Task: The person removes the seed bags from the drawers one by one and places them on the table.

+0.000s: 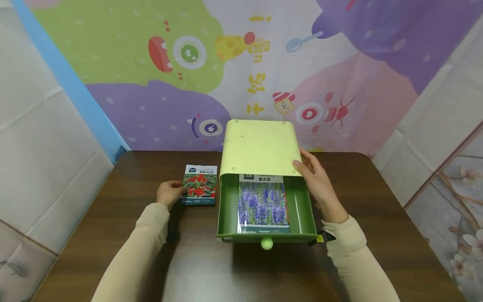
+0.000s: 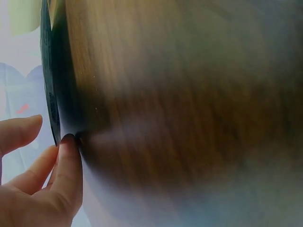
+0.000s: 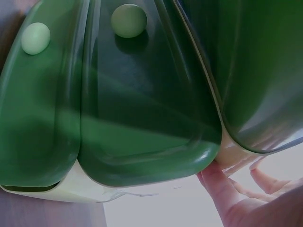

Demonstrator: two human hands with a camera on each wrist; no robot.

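A seed packet with red flowers lies left of a small chest of drawers with a pale yellow-green casing. My left hand touches the packet's left edge. In the left wrist view its thumb stands slightly apart from the packet, with the fingers at the edge. The chest's green top drawer is pulled out. Inside lies a packet with purple flowers, its top end under the casing. My right hand rests against the casing's right side, thumb at the top front corner. Some of its fingers are hidden.
The chest stands on a dark brown table, near a cartoon-printed cloth at the back. Lower green drawers with round knobs are closed. The open drawer's round knob juts toward me.
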